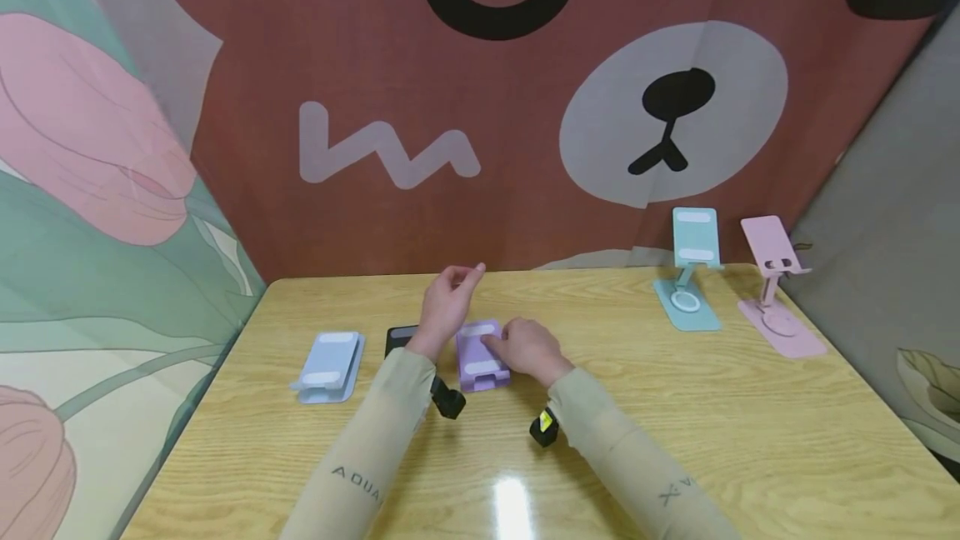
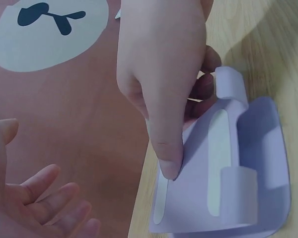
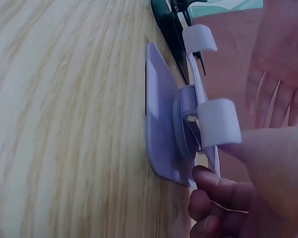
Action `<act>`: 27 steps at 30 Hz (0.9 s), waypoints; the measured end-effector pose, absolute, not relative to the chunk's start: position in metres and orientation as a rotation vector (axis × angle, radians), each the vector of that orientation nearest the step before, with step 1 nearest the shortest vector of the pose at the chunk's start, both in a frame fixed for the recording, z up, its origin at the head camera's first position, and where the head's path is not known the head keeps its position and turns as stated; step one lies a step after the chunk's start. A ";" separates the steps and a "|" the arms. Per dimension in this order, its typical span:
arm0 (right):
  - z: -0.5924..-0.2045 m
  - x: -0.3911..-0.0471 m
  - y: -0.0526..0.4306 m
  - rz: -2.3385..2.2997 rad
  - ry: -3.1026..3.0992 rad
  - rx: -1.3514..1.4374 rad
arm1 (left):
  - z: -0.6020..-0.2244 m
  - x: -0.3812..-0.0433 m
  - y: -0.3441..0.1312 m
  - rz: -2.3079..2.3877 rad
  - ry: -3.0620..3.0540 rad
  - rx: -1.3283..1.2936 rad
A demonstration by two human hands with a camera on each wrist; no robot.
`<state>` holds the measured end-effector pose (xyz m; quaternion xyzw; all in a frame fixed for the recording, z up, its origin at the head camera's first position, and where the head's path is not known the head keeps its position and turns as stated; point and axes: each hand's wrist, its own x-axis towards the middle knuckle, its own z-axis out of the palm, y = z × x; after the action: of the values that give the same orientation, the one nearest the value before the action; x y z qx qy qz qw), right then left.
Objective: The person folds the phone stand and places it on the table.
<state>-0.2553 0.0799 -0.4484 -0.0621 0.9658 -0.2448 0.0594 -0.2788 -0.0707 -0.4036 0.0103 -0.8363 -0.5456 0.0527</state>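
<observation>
A folded purple phone stand (image 1: pixel 480 365) lies on the wooden table in front of me. My right hand (image 1: pixel 531 348) pinches its upper plate by the right edge, with the thumb on the face and the fingers curled under, as the right wrist view shows. Above and left of the stand hovers my left hand (image 1: pixel 447 304), fingers loosely extended, with nothing held. In the left wrist view the left hand (image 2: pixel 44 198) appears at the lower left, apart from the stand. A black phone stand (image 1: pixel 397 338) is partly hidden behind the left wrist.
A folded light-blue phone stand (image 1: pixel 330 365) lies at the left. Unfolded at the back right stand a teal phone stand (image 1: pixel 696 240) and a pink phone stand (image 1: pixel 768 248). A printed cloth (image 1: pixel 517 190) hangs behind the wooden table (image 1: pixel 675 440).
</observation>
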 end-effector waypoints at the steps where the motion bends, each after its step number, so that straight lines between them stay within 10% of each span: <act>1: -0.449 -0.256 0.082 -0.762 2.924 -0.184 | -0.404 -0.279 -0.071 -1.665 -2.542 0.029; 27: -0.421 -0.286 0.194 -1.040 3.235 0.121 | -0.413 -0.274 -0.072 -1.727 -2.548 -0.023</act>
<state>-0.2860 0.1937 -0.4211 0.0352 0.9435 -0.3032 -0.1290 -0.2737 -0.0719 -0.4132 -0.0076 -0.8273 -0.5608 0.0317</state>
